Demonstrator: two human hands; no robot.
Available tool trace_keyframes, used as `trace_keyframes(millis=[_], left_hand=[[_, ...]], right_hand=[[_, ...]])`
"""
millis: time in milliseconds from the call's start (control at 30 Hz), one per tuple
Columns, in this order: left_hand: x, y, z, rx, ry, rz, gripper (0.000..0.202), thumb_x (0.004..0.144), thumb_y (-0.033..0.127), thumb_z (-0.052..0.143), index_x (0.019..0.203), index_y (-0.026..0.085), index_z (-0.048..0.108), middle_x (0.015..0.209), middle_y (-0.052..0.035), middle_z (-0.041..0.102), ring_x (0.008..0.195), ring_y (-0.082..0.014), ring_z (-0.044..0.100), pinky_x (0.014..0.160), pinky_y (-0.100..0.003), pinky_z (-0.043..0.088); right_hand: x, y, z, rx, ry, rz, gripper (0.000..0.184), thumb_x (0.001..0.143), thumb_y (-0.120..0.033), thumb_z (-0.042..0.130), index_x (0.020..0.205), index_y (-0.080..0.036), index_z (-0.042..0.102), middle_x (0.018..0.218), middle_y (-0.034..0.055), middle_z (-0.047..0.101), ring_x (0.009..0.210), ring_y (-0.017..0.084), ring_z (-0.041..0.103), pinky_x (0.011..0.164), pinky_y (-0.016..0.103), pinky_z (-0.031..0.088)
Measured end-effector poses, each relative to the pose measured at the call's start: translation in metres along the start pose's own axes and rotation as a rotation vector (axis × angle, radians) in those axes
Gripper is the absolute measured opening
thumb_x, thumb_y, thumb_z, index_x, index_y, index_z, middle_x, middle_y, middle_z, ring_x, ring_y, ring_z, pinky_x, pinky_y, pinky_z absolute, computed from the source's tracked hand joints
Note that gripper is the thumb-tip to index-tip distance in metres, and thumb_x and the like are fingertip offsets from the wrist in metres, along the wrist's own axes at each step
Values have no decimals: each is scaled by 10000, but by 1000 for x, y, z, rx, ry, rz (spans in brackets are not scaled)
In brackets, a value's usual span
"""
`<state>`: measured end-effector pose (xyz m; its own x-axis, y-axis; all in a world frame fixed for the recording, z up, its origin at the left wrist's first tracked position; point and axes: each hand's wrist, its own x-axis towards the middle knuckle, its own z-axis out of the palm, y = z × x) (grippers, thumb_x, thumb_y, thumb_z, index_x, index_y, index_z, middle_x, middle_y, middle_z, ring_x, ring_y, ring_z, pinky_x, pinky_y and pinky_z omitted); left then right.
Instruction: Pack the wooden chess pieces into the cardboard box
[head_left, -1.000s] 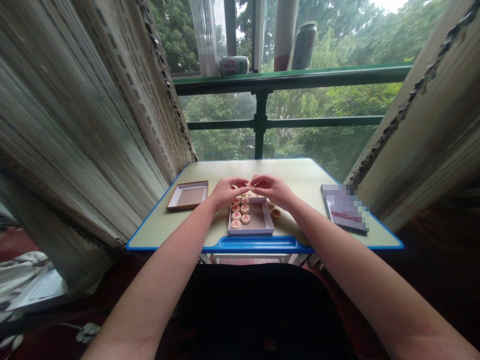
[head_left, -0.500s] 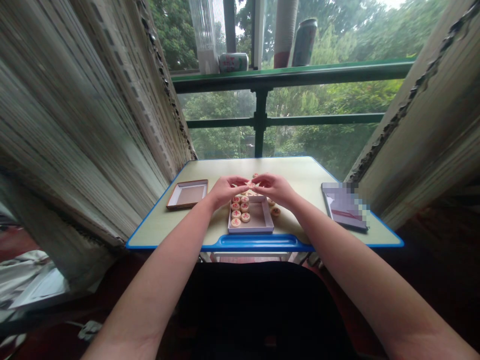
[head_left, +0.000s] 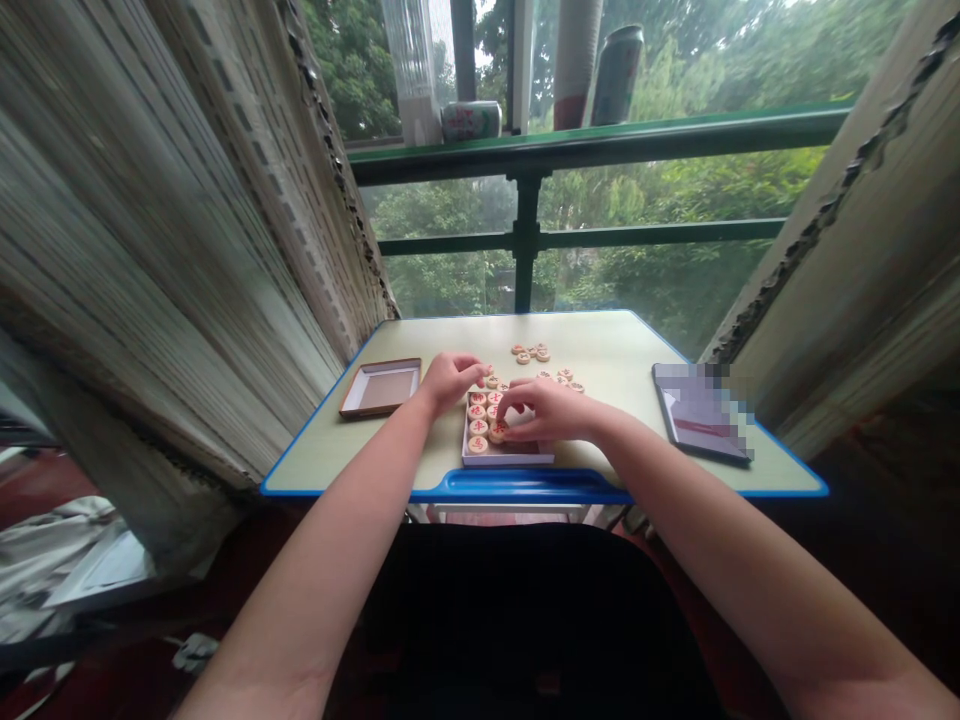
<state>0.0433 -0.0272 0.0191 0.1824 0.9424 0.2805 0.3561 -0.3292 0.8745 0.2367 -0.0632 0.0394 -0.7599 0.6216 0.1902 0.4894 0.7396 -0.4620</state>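
A small white box lies near the front edge of the desk, with two columns of round wooden chess pieces marked in red along its left side. My right hand is over the box, fingers curled down onto a piece in the second column. My left hand rests at the box's far left corner, fingers curled, touching a loose piece there. More loose pieces lie in small groups on the desk beyond the box.
The box's lid lies upturned at the desk's left. A dark flat booklet sits at the right edge. Woven blinds hang on both sides. A green window rail behind the desk carries cans and cups.
My right hand has come down from behind the box into it, with a piece. My left hand has stayed at the box's far corner. The loose pieces beyond are now uncovered.
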Motion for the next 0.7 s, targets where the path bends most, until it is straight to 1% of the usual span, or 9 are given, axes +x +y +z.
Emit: trace_keyframes(millis=[200,400,700], left_hand=[[2,-5,0,-23,-17,10,260,657,365,591,621,119,667,529,-12,614,531,-114,517,554,-230,403],[4,-10,0,4,-18,8,262,661,366,587,621,121,669,528,-10,609,527,-116,521,550,-232,407],[2,-8,0,11,-16,3,262,651,368,594,623,119,672,525,-16,614,519,-114,515,544,-236,405]], right_hand=[[0,-3,1,-17,10,-21,164,709,-316,688,794,-176,687,746,5,545,646,103,472,611,223,358],[0,-3,2,-32,16,-12,177,715,-336,684,783,-173,682,737,2,534,637,99,465,601,220,352],[0,-6,1,-26,14,4,143,711,-304,684,771,-174,685,728,-3,530,632,95,461,601,217,345]])
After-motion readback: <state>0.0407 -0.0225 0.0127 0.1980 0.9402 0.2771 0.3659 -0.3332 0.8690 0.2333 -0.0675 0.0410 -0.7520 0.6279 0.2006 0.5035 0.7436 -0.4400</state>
